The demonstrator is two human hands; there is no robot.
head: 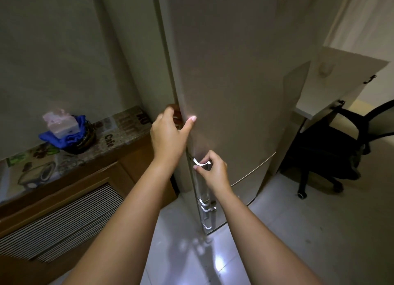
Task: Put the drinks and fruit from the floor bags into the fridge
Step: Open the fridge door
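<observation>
Fridge [230,75], tall and silver-beige, fills the middle of the head view, standing on pale floor tiles [287,231] with both of its doors closed against the body. Its upper door handle [201,164] is a bright metal bar at the left edge, and the right hand [213,171] is curled around the top of that bar. The left hand [168,133] is higher up at the door's left edge, its fingers wrapped around the edge and the thumb lying flat on the door face. Left of the fridge, a wooden cabinet [70,201] carries a patterned countertop [119,127], where a wicker basket [83,139] holds blue cloth and a pale box. To the right, a black office chair [332,148] stands under a white desk [315,112].
</observation>
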